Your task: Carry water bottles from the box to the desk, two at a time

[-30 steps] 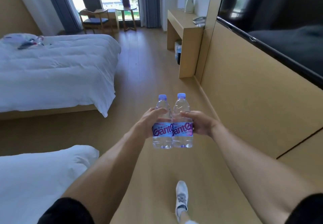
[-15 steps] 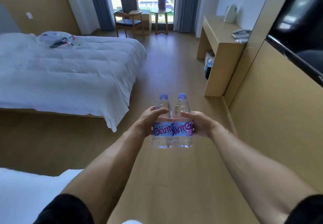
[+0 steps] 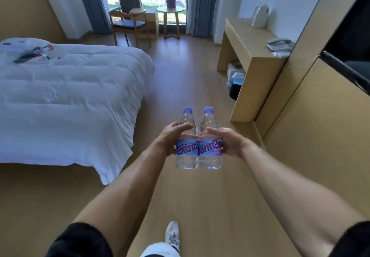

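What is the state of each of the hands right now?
Left hand: closed around the left water bottle.
Right hand: closed around the right water bottle.

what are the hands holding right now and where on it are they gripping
Two water bottles, upright and side by side. The left hand grips the left bottle and the right hand the right bottle, each around the middle, at the top of the label.

Wooden floor (image 3: pixel 180 72), centre of frame, carrying a bed (image 3: pixel 70 100) at left, a chair (image 3: pixel 130 25) and round side table (image 3: pixel 170 19) at upper centre, and the counter (image 3: pixel 252 42) at upper right. On the counter: a white kettle (image 3: pixel 260 16) at the far end, a telephone (image 3: pixel 280 45) at the near end. On the bed: a plastic bag (image 3: pixel 36 50).
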Motion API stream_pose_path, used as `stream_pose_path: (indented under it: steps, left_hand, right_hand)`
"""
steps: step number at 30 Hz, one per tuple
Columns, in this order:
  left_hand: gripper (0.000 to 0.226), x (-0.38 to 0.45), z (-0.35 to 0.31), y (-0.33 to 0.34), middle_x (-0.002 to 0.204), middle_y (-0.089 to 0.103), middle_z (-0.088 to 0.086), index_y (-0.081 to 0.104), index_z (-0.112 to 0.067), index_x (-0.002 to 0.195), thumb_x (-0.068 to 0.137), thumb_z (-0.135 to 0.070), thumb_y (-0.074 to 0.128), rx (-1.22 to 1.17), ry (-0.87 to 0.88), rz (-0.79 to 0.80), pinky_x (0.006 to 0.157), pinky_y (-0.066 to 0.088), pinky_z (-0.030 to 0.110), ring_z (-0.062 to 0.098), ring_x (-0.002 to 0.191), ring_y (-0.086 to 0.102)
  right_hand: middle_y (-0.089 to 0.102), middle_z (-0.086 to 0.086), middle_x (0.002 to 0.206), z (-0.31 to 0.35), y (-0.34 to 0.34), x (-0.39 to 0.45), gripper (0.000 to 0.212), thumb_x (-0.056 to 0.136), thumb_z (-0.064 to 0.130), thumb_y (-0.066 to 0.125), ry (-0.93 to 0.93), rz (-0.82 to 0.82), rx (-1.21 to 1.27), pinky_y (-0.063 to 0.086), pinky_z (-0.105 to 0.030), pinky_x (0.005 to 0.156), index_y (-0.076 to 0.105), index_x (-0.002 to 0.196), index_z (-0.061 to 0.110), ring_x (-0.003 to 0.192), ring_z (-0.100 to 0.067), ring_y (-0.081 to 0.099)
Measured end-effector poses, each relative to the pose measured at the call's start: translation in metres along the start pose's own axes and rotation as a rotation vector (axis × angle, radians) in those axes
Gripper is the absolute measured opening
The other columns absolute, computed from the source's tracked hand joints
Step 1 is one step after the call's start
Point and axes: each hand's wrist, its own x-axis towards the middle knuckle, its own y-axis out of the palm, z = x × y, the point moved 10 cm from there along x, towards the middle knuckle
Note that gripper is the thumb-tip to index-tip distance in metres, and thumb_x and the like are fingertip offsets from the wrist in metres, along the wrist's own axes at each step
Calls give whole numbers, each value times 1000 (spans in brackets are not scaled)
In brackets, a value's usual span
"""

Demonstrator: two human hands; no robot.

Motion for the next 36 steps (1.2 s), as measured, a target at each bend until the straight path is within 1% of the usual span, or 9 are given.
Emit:
stream_pose_path:
  steps: [3, 6, 10, 13, 17, 21, 28, 33, 36]
  left_hand:
    - [51, 59, -37, -12, 116, 69, 14, 54, -19, 129, 86, -34, 77, 24, -15, 32, 86, 60, 50, 33, 101, 72]
    - [52, 114, -79, -21, 117, 69, 17, 54, -17, 130, 86, -34, 77, 26, -10, 71, 89, 59, 51, 35, 101, 72]
    - [50, 180, -118, -28, 116, 71, 19, 57, -16, 127, 86, -33, 78, 35, -16, 104, 90, 58, 54, 37, 101, 72]
    - [49, 228, -143, -31, 115, 71, 19, 58, -16, 126, 85, -35, 78, 49, -11, 117, 91, 58, 53, 38, 102, 72]
    - [46, 294, -167, -38, 113, 72, 19, 59, -18, 123, 85, -35, 78, 46, -31, 105, 88, 59, 52, 36, 98, 73]
    - [40, 365, -200, -48, 106, 74, 17, 62, -18, 119, 85, -33, 78, 30, -42, 70, 82, 61, 48, 31, 84, 73]
    - [38, 497, -291, -69, 117, 71, 21, 66, -16, 119, 85, -30, 77, 19, -23, -65, 95, 52, 62, 41, 107, 69]
    - [43, 573, -347, -82, 120, 69, 22, 64, -13, 125, 86, -27, 76, -38, 7, -101, 95, 53, 60, 37, 96, 70]
    - [44, 618, -370, -85, 122, 69, 23, 63, -13, 126, 86, -28, 76, -47, 1, -90, 96, 52, 61, 37, 95, 68]
  right_hand:
    - [73, -14, 107, 37, -13, 50, 58, 81, 38, 73, 9, -52, 13, 53, -50, 96, 60, 129, 7, 99, -31, 68]
    - [73, -12, 104, 75, -27, 98, 49, 87, 38, 71, 1, -101, 24, 55, -46, 90, 62, 125, 10, 95, -29, 69]
    - [72, -14, 108, 117, -47, 153, 67, 72, 44, 76, -3, -133, 35, 52, -49, 97, 61, 127, 9, 100, -31, 67]
    - [72, -14, 107, 143, -64, 196, 71, 72, 45, 75, -2, -147, 33, 54, -46, 93, 61, 130, 8, 98, -29, 68]
    - [71, -16, 112, 168, -86, 260, 66, 79, 45, 72, 20, -122, 26, 53, -45, 93, 61, 132, 8, 99, -29, 68]
    - [73, -15, 112, 206, -110, 335, 68, 75, 47, 73, 17, -80, 4, 58, -40, 83, 62, 131, 10, 94, -27, 70]
    - [68, -19, 125, 299, -154, 476, 67, 79, 47, 71, 32, -6, -36, 53, -43, 92, 60, 134, 10, 105, -30, 66]
    - [69, -18, 123, 363, -173, 552, 72, 75, 48, 71, 31, 48, -71, 55, -40, 85, 59, 135, 10, 101, -29, 67]
    - [68, -19, 125, 390, -190, 592, 61, 86, 45, 68, 24, 37, -68, 52, -47, 95, 59, 134, 10, 103, -29, 66]
